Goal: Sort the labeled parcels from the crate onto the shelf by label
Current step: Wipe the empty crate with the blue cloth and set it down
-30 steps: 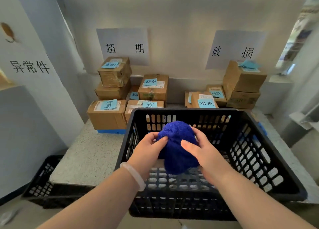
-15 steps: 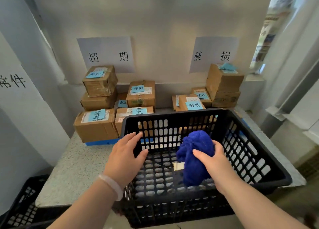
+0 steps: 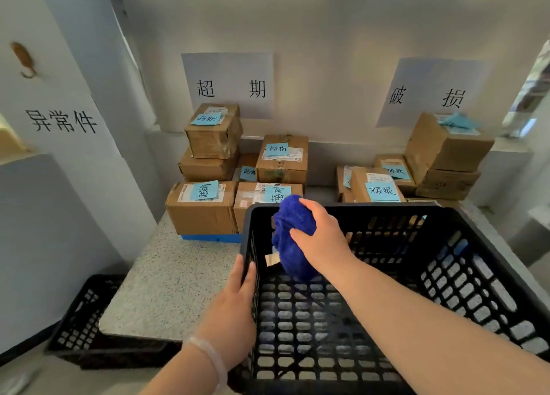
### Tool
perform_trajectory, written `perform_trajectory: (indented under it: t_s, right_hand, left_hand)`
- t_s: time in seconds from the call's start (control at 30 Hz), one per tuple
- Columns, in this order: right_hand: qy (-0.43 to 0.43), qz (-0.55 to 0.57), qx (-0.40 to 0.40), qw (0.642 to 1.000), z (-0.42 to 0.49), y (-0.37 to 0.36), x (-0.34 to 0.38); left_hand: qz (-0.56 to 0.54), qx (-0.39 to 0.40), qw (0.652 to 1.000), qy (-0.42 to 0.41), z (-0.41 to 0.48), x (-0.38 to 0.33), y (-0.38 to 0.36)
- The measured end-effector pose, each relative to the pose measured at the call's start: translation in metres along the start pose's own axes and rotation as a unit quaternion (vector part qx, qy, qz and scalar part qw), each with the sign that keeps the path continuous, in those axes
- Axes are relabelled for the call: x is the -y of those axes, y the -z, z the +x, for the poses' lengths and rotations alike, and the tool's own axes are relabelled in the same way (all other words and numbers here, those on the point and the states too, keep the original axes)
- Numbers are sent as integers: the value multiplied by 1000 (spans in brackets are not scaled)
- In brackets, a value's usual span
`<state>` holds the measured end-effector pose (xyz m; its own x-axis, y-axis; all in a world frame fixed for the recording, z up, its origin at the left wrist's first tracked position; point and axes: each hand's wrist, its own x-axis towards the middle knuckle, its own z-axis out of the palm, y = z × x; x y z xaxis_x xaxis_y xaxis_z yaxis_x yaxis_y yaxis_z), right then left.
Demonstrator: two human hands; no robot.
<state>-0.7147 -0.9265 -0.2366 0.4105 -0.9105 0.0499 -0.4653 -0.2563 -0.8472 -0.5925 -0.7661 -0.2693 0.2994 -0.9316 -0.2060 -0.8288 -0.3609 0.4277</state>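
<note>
A black slotted crate [image 3: 446, 275] stands on the speckled shelf [image 3: 178, 275] in front of me, holding no parcels that I can see. My right hand [image 3: 321, 240] grips a bunched blue cloth [image 3: 293, 240] inside the crate against its far left corner. My left hand [image 3: 235, 308] holds the crate's left wall, fingers over the rim. Cardboard parcels with blue sticky labels sit in two groups at the back: a left stack [image 3: 235, 168] under one paper sign [image 3: 229, 85], a right stack [image 3: 416, 168] under another sign [image 3: 428, 94].
A second black crate [image 3: 86, 320] stands on the floor at lower left, partly under the shelf. A white wall panel with black characters [image 3: 59, 121] rises on the left. A small paper scrap [image 3: 271, 259] shows in the crate beside the cloth.
My right hand has carried the blue cloth from the crate's middle to its far left corner. My left hand let go of the cloth and took hold of the crate's left wall.
</note>
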Motion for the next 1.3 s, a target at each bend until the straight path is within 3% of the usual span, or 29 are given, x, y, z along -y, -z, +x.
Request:
perform_trajectory:
  t_s: [0.23, 0.4, 0.53, 0.87, 1.1, 1.3]
  right_hand:
    - [121, -142, 8, 982, 60, -50, 20]
    - [160, -356, 91, 916, 87, -72, 21]
    - [158, -397, 105, 898, 94, -60, 17]
    - [7, -420, 22, 907, 83, 64, -44]
    - [-154, -491, -35, 857, 67, 175, -91]
    - [-293, -453, -47, 841, 57, 236, -112]
  left_hand:
    - [34, -33, 999, 1, 17, -5, 5]
    - [94, -31, 995, 2, 24, -4, -3]
    - [86, -45, 995, 16, 25, -2, -6]
    - [112, -26, 993, 35, 31, 1, -10]
    - [115, -55, 991, 44, 34, -10, -9]
    - [90, -60, 992, 61, 37, -11, -11]
